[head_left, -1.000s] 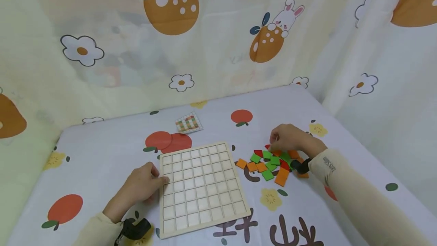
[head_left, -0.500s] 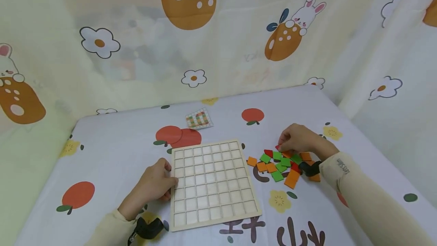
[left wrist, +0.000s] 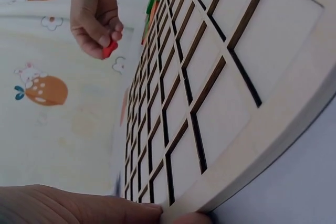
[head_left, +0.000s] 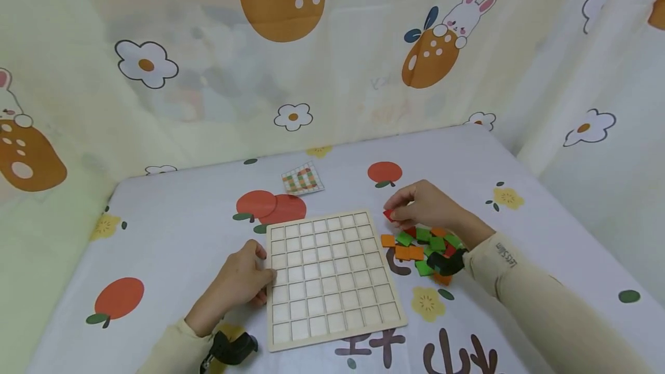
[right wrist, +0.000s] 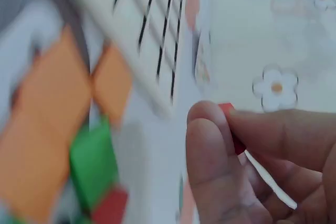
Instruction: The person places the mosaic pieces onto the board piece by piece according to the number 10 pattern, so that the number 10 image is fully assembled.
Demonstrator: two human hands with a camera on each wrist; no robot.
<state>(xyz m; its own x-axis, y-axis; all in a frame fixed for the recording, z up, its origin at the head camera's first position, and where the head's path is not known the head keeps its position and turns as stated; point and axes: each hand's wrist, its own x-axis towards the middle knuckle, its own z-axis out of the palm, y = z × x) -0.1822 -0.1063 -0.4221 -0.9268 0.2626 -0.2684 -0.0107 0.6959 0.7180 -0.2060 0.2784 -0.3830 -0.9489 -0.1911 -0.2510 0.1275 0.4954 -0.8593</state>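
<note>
While the right hand (head_left: 427, 206) pinches a red tile (head_left: 388, 215) near the grid board's (head_left: 332, 285) far right corner, the left hand (head_left: 240, 275) holds the board's left edge. Fingertip-only grip could let the tile slip.

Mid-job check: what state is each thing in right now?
Grid board: on the table, no tile visible in its cells.
Red tile: off the table, pinched.
Left hand: holding the board's left edge.
Right hand: pinching that tile.
Loose tiles: scattered beside the board, some touching.
Patterned card: lying beyond the board.
</note>
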